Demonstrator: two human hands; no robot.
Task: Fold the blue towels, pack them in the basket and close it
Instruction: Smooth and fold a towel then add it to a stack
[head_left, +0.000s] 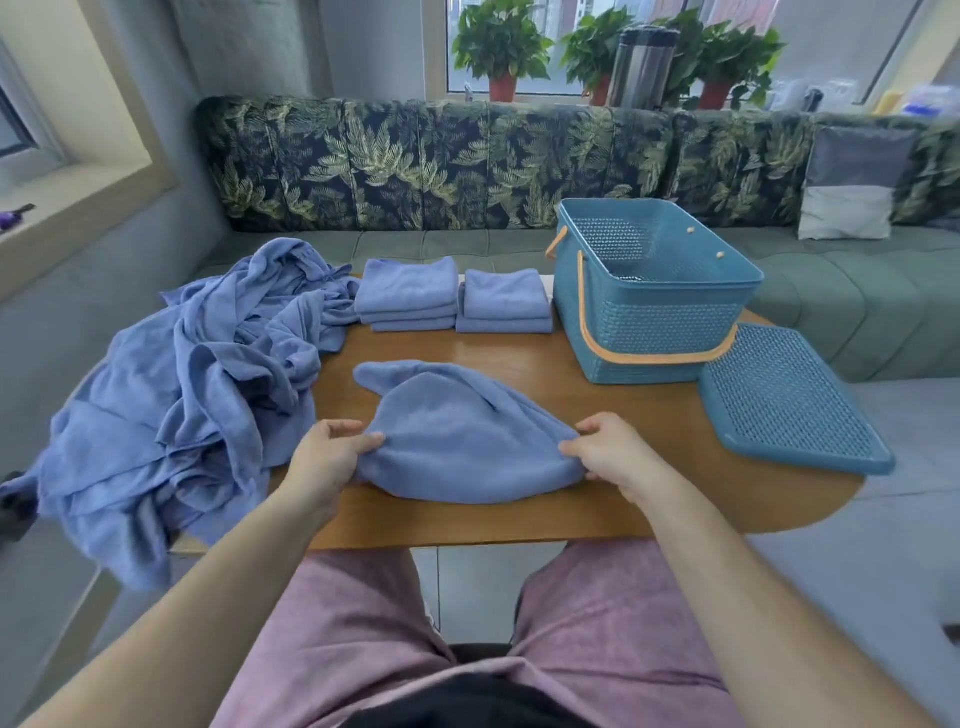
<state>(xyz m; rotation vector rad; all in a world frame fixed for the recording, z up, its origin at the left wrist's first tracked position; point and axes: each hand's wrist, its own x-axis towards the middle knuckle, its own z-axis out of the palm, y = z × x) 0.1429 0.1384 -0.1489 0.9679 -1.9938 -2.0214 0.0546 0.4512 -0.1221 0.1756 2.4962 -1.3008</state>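
Blue terry cloth is held in both hands: one partly folded blue towel (467, 447) lies on the brown wooden table (519, 353), to the left of the teal plastic basket with a woven pattern (649, 322) and nearer to the person. The left hand (327, 457) pinches the left near corner of this towel between the thumb and curled fingers. The right hand (613, 457) pinches the right near corner in the same way. The far part of the towel rests flat on the table.

The basket stands uncovered, and its orange handle (649, 356) is lowered along the near wall. The flat teal perforated lid (789, 400) lies just beside the basket, on its right and nearer to the person.

Just left of the basket there are two stacks of folded blue towels, one (504, 301) close to its wall and the other (408, 293) beside that one. Further left of the basket, a large heap of unfolded blue towels (192, 395) hangs over the table edge.

Behind the basket stands a sofa with a dark leaf-pattern back (415, 166), and above it are green potted plants (501, 52) and a metal flask (641, 67).
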